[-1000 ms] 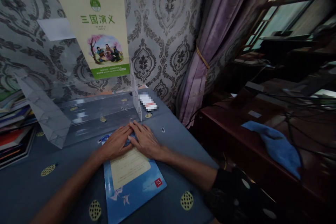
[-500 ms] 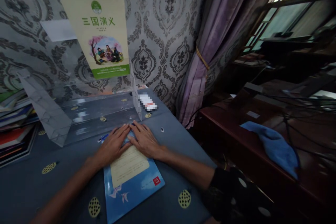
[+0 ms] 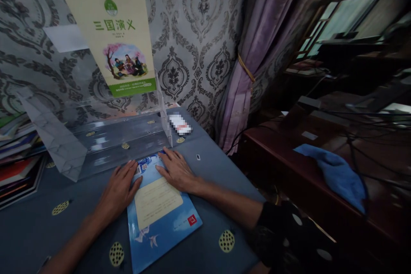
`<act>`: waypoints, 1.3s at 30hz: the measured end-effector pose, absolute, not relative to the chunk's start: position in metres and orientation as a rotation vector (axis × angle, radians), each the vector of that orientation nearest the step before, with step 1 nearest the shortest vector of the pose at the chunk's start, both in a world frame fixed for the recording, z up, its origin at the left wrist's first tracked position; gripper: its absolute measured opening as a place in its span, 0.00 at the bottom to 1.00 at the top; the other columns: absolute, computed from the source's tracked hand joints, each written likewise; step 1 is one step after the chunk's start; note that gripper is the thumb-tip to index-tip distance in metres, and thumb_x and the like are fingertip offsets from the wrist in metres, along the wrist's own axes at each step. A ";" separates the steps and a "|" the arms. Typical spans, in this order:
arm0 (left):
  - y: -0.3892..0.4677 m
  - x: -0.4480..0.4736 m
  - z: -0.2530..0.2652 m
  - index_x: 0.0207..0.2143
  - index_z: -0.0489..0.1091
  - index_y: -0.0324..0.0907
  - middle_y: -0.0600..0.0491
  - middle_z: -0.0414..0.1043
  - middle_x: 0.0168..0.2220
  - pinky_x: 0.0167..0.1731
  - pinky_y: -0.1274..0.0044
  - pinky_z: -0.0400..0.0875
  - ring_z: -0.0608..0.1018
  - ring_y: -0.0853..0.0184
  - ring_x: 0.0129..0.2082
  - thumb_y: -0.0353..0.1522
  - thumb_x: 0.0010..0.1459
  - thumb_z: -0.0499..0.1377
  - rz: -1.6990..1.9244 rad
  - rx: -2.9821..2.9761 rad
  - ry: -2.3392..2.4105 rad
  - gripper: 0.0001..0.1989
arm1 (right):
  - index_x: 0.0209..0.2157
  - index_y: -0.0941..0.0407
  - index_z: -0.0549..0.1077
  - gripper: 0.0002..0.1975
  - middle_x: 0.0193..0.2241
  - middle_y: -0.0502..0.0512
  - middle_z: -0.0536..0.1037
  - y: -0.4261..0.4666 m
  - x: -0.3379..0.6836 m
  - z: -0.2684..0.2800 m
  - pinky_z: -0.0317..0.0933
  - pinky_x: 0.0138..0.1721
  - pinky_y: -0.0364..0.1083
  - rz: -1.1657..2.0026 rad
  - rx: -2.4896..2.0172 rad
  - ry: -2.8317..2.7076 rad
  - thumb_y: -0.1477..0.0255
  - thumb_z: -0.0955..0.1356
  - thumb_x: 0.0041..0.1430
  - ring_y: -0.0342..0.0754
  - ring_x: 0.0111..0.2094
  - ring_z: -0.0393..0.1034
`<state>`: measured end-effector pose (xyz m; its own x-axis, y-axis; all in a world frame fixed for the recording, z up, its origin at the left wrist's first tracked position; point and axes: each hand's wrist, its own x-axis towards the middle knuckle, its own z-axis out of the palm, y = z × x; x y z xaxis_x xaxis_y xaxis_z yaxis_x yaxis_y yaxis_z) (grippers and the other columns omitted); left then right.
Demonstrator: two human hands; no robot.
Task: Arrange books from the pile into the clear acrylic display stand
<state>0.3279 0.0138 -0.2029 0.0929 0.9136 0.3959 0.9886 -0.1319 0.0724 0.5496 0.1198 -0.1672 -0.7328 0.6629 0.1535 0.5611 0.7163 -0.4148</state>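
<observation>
A blue book (image 3: pixel 170 227) with a cream text panel lies flat on the table. My left hand (image 3: pixel 120 186) rests at the book's left edge, fingers stretched out and thumb over the cover. On the upper right part of the cover lies my right hand (image 3: pixel 176 169), its fingers spread and pointing away from me. Neither hand grips anything. Just beyond the book stands a clear acrylic book stand (image 3: pixel 78 160), which holds a cream and green book (image 3: pixel 126 58) upright at its back.
A stack of books (image 3: pixel 19 169) sits at the far left. Right of the stand lies a blurred-out white item (image 3: pixel 180 124). The grey-blue tablecloth (image 3: pixel 221 197) has pineapple prints. A tied purple curtain (image 3: pixel 240 85) hangs behind, and a blue cloth (image 3: pixel 337 175) lies on a dark red desk.
My left hand has slid left and toward me, away from my right hand, uncovering the book's upper part. The right hand stays in nearly the same place on the cover.
</observation>
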 end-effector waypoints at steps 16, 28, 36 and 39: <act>0.062 0.364 -0.197 0.62 0.63 0.39 0.43 0.65 0.64 0.61 0.62 0.65 0.69 0.57 0.64 0.42 0.71 0.44 -0.407 -2.359 -1.737 0.25 | 0.59 0.59 0.66 0.21 0.59 0.65 0.71 0.136 0.546 -0.184 0.55 0.63 0.54 0.693 -0.864 -2.301 0.63 0.58 0.73 0.52 0.63 0.62; 0.081 0.377 -0.188 0.63 0.58 0.42 0.43 0.62 0.65 0.61 0.61 0.63 0.68 0.57 0.64 0.38 0.70 0.46 -0.445 -2.532 -1.633 0.23 | 0.54 0.58 0.68 0.17 0.52 0.63 0.75 0.145 0.545 -0.194 0.61 0.58 0.53 0.820 -0.787 -2.149 0.65 0.58 0.72 0.51 0.55 0.69; 0.081 0.377 -0.186 0.61 0.61 0.39 0.41 0.64 0.64 0.62 0.59 0.62 0.67 0.56 0.64 0.38 0.70 0.47 -0.392 -2.569 -1.618 0.22 | 0.51 0.56 0.69 0.15 0.50 0.60 0.75 0.146 0.545 -0.192 0.61 0.57 0.52 0.837 -0.766 -2.140 0.65 0.58 0.72 0.50 0.53 0.69; 0.080 0.377 -0.186 0.61 0.62 0.40 0.42 0.66 0.63 0.63 0.60 0.61 0.68 0.57 0.63 0.37 0.69 0.48 -0.391 -2.567 -1.602 0.21 | 0.50 0.57 0.70 0.15 0.49 0.61 0.75 0.146 0.545 -0.193 0.61 0.57 0.52 0.825 -0.751 -2.140 0.65 0.58 0.72 0.51 0.53 0.69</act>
